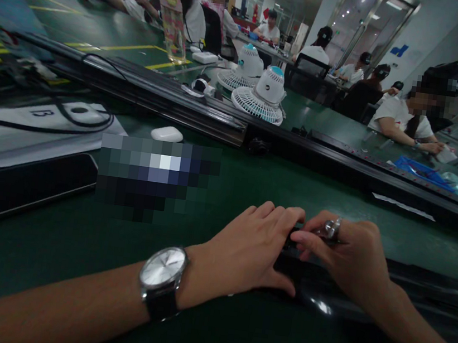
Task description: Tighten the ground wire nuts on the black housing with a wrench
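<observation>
A long, glossy black strip-like part (334,298) lies along the green table at the lower right. My left hand (246,247), with a watch (163,268) on its wrist, is wrapped round the near end of this part, thumb on the front side and fingers over the far side. Close against those fingers, my right hand (347,252) is closed in a pinch at the top of the part's end. A ring (331,228) shows on that hand. Whatever sits between the right fingertips is hidden or too small to name.
Black rails (340,161) cross the table beyond my hands. White fans (260,94) and a bottle (174,29) stand behind them. To the left lie a white earbud case (167,134), a dark flat device (24,189), papers and cables. Several people sit at tables farther off.
</observation>
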`<state>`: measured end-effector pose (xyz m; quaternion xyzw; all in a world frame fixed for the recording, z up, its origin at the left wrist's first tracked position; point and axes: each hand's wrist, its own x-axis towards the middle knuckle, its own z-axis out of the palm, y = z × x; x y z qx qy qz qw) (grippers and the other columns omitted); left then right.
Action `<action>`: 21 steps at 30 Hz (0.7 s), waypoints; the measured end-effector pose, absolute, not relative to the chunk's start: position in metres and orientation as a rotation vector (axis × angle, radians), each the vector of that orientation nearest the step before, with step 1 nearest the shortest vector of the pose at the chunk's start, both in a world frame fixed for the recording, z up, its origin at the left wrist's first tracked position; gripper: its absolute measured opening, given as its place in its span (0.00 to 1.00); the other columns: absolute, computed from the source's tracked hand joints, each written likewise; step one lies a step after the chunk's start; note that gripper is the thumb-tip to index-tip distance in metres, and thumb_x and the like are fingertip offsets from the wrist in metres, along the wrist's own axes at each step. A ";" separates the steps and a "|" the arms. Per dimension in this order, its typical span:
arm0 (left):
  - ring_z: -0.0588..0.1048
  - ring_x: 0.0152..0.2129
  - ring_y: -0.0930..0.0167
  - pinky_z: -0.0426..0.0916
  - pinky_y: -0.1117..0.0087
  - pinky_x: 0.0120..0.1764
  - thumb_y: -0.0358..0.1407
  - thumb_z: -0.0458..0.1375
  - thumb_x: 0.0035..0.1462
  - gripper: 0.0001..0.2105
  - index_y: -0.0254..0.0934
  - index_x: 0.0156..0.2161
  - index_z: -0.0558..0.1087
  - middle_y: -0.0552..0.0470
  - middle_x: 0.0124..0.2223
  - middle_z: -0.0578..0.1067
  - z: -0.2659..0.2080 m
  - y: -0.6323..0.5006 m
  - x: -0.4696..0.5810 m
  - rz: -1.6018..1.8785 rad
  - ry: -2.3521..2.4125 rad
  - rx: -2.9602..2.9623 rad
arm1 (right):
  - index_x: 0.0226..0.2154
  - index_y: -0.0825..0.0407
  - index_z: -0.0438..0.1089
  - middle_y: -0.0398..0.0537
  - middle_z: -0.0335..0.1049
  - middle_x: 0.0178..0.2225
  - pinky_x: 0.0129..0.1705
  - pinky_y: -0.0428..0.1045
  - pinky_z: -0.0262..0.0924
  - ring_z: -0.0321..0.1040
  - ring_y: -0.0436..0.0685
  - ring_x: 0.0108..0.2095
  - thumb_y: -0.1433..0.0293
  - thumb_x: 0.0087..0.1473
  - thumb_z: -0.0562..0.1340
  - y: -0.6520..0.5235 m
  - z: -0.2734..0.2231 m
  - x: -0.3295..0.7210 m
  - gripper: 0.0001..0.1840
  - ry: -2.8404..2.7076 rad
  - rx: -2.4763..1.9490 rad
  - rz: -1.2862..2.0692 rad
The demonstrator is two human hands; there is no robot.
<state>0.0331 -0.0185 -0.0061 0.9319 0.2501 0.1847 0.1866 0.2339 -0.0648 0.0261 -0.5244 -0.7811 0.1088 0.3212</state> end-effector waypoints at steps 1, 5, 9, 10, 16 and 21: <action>0.71 0.47 0.61 0.69 0.59 0.47 0.55 0.74 0.43 0.39 0.39 0.55 0.66 0.49 0.55 0.71 -0.006 -0.019 0.033 0.519 0.709 2.626 | 0.28 0.51 0.74 0.40 0.78 0.19 0.17 0.43 0.61 0.75 0.51 0.17 0.56 0.62 0.67 -0.065 0.026 0.234 0.17 -2.054 -1.372 0.288; 0.71 0.48 0.60 0.69 0.57 0.49 0.54 0.73 0.45 0.38 0.40 0.56 0.65 0.48 0.57 0.70 -0.007 -0.018 0.035 0.507 0.729 2.640 | 0.28 0.51 0.73 0.39 0.77 0.18 0.19 0.42 0.61 0.74 0.49 0.17 0.58 0.63 0.66 -0.063 0.025 0.231 0.17 -2.076 -1.352 0.272; 0.71 0.50 0.58 0.69 0.54 0.52 0.51 0.74 0.46 0.41 0.38 0.59 0.61 0.46 0.58 0.70 -0.006 -0.017 0.032 0.503 0.713 2.634 | 0.28 0.52 0.72 0.39 0.73 0.18 0.21 0.43 0.57 0.70 0.47 0.16 0.60 0.68 0.61 -0.059 0.029 0.234 0.18 -2.254 -1.210 0.176; 0.71 0.51 0.58 0.69 0.55 0.52 0.48 0.73 0.48 0.40 0.37 0.60 0.60 0.45 0.59 0.69 -0.005 -0.017 0.031 0.503 0.698 2.623 | 0.29 0.52 0.72 0.39 0.73 0.19 0.22 0.44 0.57 0.69 0.47 0.17 0.61 0.69 0.60 -0.058 0.031 0.237 0.19 -2.311 -1.154 0.178; 0.71 0.53 0.58 0.69 0.54 0.54 0.42 0.68 0.55 0.37 0.37 0.64 0.55 0.43 0.64 0.66 0.002 -0.017 0.026 0.461 0.680 2.588 | 0.31 0.51 0.72 0.38 0.71 0.20 0.23 0.44 0.55 0.68 0.47 0.19 0.64 0.69 0.59 -0.052 0.041 0.254 0.16 -2.312 -1.190 0.205; 0.70 0.54 0.54 0.69 0.51 0.55 0.58 0.71 0.46 0.49 0.36 0.64 0.56 0.41 0.63 0.68 -0.004 -0.018 0.032 0.483 0.717 2.651 | 0.30 0.51 0.73 0.37 0.71 0.19 0.22 0.44 0.54 0.66 0.46 0.17 0.64 0.67 0.62 -0.050 0.038 0.249 0.14 -2.243 -1.315 0.211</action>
